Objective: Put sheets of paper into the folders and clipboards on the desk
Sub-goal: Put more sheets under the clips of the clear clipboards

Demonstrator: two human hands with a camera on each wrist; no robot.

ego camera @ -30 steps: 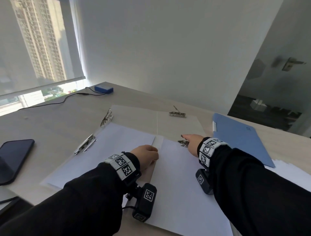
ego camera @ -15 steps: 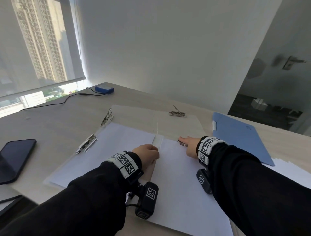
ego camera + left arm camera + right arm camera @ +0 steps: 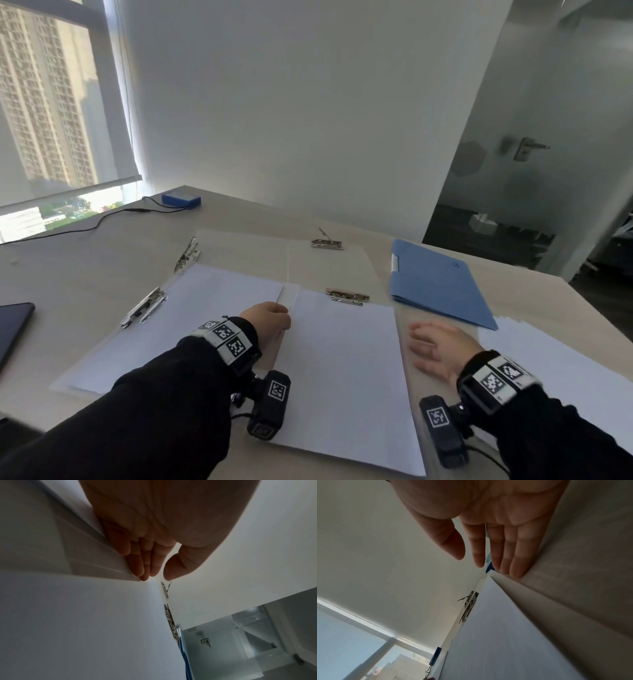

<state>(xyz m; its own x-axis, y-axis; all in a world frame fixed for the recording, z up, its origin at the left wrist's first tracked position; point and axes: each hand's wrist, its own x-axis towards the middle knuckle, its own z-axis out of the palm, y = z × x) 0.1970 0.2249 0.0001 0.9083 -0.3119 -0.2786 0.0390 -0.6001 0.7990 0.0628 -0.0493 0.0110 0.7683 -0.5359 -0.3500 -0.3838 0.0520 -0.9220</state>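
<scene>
right hand (image 3: 442, 349): fingers straight and spread, holding nothing, low over bare desk (image 3: 85, 274) between the clipped sheet and the loose stack; motion-blurred.
loose paper stack (image 3: 548, 359): just right of the right hand, touching or nearly so; long axis running away from the person; judged the next supply, and the right hand is much the nearer.
left hand (image 3: 269, 320): fingers curled, tips on the left edge of the clipped sheet (image 3: 342, 370); whether it pinches or only presses cannot be told.
near clip (image 3: 347, 296): beyond and left of the right hand, lying flat on the sheet's top edge.
blue folder (image 3: 435, 281): closed, straight beyond the right hand, overlapping the stack's far corner; judged in the way until opened.
far clip (image 3: 327, 241): lever raised, on a bare board, farther and to the left.
left sheet (image 3: 191, 318): left of the left hand, under a side clip (image 3: 144, 306).
</scene>
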